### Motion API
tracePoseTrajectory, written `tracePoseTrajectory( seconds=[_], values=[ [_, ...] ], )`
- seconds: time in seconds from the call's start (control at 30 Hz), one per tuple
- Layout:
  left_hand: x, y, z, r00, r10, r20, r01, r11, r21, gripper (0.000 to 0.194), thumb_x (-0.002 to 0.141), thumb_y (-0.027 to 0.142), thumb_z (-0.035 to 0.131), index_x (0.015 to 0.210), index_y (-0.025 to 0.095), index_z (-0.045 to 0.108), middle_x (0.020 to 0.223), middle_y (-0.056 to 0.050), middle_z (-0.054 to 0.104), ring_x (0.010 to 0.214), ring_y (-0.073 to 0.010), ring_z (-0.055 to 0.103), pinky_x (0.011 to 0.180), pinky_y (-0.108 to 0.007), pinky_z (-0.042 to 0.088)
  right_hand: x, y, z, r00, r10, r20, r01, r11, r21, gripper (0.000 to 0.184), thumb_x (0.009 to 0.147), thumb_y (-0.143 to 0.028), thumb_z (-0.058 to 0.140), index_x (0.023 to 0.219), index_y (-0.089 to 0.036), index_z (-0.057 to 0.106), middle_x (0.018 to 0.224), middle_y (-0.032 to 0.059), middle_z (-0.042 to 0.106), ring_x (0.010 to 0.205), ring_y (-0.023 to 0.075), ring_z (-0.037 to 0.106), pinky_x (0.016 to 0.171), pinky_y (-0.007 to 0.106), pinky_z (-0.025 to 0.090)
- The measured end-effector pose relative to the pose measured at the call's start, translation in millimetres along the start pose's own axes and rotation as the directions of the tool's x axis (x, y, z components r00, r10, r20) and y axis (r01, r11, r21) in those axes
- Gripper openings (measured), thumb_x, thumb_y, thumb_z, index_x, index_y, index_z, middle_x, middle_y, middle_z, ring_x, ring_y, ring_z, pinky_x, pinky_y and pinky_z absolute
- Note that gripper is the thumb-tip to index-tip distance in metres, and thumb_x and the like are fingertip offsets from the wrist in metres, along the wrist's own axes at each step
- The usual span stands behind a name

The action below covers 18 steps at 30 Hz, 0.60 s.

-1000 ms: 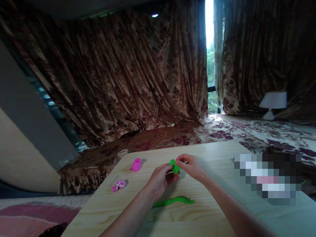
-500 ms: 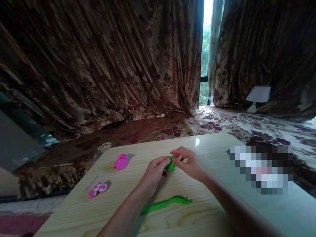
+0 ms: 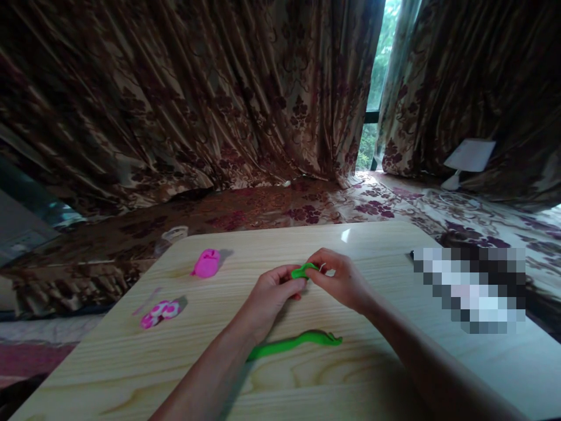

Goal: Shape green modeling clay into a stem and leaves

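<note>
Over the middle of the pale wooden table (image 3: pixel 372 374), a small green piece of modelling clay (image 3: pixel 302 271) is pinched between both hands. My left hand (image 3: pixel 276 292) grips its left side, thumb on the near side. At its right end, my right hand (image 3: pixel 335 275) holds it between thumb and fingers. Below the hands a long green clay strip (image 3: pixel 295 345) lies on the tabletop, wavy at its right end; my left forearm hides its left end. A pink clay lump (image 3: pixel 207 264) sits at the far left, with a pink-and-white clay shape (image 3: pixel 160 314) nearer me.
A pixelated patch (image 3: pixel 473 292) covers something at the table's right side. Behind the table is a ledge with flowered cloth (image 3: pixel 307 204), bearing a white lamp (image 3: pixel 470 156). A clear container (image 3: pixel 173 235) stands by the far left corner. Patterned curtains (image 3: pixel 245 105) hang behind.
The green clay piece has turned from hanging upright to lying flatter between my fingers. My view has shifted slightly; the other clay pieces stay in place on the table.
</note>
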<state>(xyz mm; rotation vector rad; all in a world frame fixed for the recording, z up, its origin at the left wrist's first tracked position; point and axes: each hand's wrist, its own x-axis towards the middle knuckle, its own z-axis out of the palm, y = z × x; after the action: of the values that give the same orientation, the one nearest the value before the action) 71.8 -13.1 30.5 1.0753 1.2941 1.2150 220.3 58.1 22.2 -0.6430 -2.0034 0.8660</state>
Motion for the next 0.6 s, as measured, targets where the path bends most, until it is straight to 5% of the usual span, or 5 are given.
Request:
tracePoseTrajectory(
  seconds=[0.27, 0.4, 0.5, 0.6],
  values=[
    [1, -4, -6.5, 0.998, 0.019, 0.06, -0.023, 0.998, 0.062, 0.017, 0.074, 0.028, 0.06, 0.077, 0.013, 0.068, 0.062, -0.001, 0.06, 0.059, -0.0109, 0.049, 0.058, -0.022, 0.034, -2, 6, 3, 0.99, 0.138, 0.022, -0.138, 0.99, 0.007, 0.011, 0.076, -0.026, 0.059, 0.079, -0.016, 0.064, 0.072, -0.0002, 0.063, 0.064, 0.0111, 0.056, 0.058, 0.022, 0.045],
    [6, -10, -11.5, 0.995, -0.035, 0.092, 0.017, 0.982, 0.191, 0.018, 0.074, 0.026, 0.058, 0.08, 0.013, 0.068, 0.056, 0.0, 0.055, 0.049, -0.0093, 0.044, 0.049, -0.022, 0.03, -5, 22, 6, 0.963, 0.221, 0.157, -0.211, 0.974, -0.078, 0.016, 0.077, -0.029, 0.058, 0.08, -0.017, 0.067, 0.062, -0.0016, 0.061, 0.055, 0.0103, 0.053, 0.05, 0.02, 0.039],
    [9, -15, -18.2, 0.993, -0.01, 0.119, -0.034, 0.931, 0.363, 0.022, 0.072, 0.026, 0.06, 0.089, 0.014, 0.069, 0.061, -0.001, 0.06, 0.051, -0.0116, 0.049, 0.048, -0.022, 0.032, -7, 26, 5, 0.936, 0.211, 0.283, -0.171, 0.972, -0.159, 0.019, 0.079, -0.03, 0.056, 0.084, -0.018, 0.069, 0.061, -0.0012, 0.062, 0.056, 0.0123, 0.056, 0.05, 0.021, 0.038],
    [6, -16, -28.1, 0.986, 0.141, 0.094, -0.169, 0.823, 0.542, 0.027, 0.071, 0.028, 0.063, 0.095, 0.018, 0.069, 0.069, -0.003, 0.066, 0.061, -0.0166, 0.056, 0.054, -0.024, 0.038, -9, 18, -3, 0.934, 0.189, 0.302, -0.083, 0.94, -0.332, 0.021, 0.081, -0.028, 0.055, 0.092, -0.017, 0.069, 0.068, 0.0024, 0.065, 0.062, 0.0154, 0.059, 0.056, 0.024, 0.041]
  ],
)
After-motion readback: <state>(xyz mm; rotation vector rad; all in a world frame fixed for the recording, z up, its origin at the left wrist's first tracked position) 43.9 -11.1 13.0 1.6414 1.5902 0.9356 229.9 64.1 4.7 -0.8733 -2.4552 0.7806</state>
